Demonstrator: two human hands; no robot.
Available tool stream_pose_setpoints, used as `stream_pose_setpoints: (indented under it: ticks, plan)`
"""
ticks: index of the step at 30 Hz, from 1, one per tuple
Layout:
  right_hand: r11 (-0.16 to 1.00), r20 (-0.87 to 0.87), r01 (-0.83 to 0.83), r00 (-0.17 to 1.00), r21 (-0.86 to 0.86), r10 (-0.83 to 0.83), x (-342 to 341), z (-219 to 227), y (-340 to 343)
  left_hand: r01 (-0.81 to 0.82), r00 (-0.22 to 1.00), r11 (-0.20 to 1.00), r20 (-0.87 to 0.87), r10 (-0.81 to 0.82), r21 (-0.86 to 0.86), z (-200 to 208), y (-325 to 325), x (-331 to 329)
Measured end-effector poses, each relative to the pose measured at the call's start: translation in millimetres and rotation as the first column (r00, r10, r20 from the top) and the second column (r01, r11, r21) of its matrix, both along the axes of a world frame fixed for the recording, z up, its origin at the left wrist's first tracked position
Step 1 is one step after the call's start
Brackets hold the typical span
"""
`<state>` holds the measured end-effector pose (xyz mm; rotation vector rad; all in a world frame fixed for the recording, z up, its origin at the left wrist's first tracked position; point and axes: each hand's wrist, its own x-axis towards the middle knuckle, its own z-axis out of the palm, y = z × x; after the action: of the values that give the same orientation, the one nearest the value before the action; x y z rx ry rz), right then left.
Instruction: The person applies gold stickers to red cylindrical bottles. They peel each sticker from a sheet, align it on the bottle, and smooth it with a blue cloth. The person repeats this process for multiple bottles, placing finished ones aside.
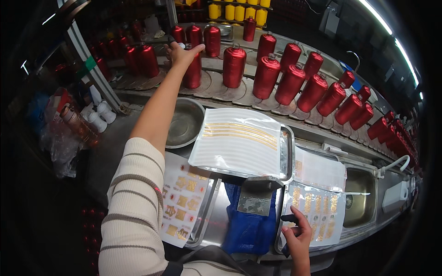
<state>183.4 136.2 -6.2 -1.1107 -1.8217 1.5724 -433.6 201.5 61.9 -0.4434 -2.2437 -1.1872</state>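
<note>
A clear sleeve of curved gold stripe decals (239,142) lay flat on the middle steel tray (288,156), white backing, stripes arcing across its upper half. To its left, a white sheet of small gold and red stickers (183,200) rested over another tray, partly under the striped sleeve. On the right, a second decal sheet (317,209) with gold columns lay just beside the right hand (297,232). Behind it sat a pale sheet (320,170), markings too faint to tell. Crinkled plastic bags (62,138) stood far left.
</note>
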Motion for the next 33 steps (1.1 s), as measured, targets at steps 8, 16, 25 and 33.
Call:
stream_pose_setpoints:
  ticks: [8,16,25,33]
  plan:
    - [0.997,-0.014,0.012,1.000,-0.079,-0.013,-11.4,-18.9,15.2,0.242,0.964,0.969,-0.124,-0.235,0.044,-33.2,37.0,28.1]
    - [0.993,-0.036,-0.110,0.993,0.050,0.112,-15.7,-5.4,19.8,0.562,0.821,0.764,-0.106,-0.560,0.317,21.3,-43.3,101.5]
    - [0.440,0.150,-0.330,0.906,0.835,0.395,-63.0,23.3,-3.0,0.636,0.011,0.442,0.566,-0.824,0.632,38.8,-149.0,328.4]
    - [0.901,-0.461,-0.418,0.781,0.116,0.422,13.8,-26.8,-54.9,0.465,-0.482,0.346,0.561,-0.673,0.815,-20.7,-172.3,395.5]
